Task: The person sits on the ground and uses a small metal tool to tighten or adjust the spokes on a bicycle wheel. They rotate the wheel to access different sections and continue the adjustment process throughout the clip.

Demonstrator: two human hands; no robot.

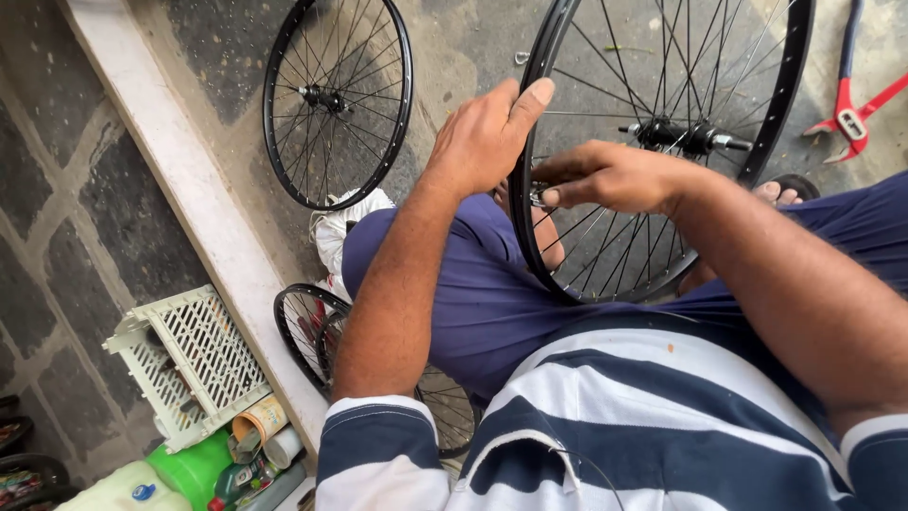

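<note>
Person seated, black spoked bicycle wheel [757, 132] standing upright across the lap, rim resting against the blue trousers, hub [683, 137] up top toward the far side. Left hand [487, 137] wraps the near rim, fingers closed over it, thumb laid along the edge — steadying grip. Right hand [610, 177] has fingertips pressed together, pinching a small metal piece [539, 196] at the rim where a spoke meets it; likely a spoke nipple or small key, too small to tell which. Judgement: work goes best with left hand keeping the rim from rotating, small turns only, the piece seated square on the spoke end so it doesn't slip. Surroundings: rough concrete floor [463, 47], a second smaller wheel [338, 99] lying flat on it, another wheel [312, 326] partly under the left knee. Red-handled tool [851, 114] on the floor at far right. Pale raised kerb [180, 180] runs diagonally; beyond it stone paving, a white plastic crate [189, 364], a green container [194, 468] and some cans.
</note>
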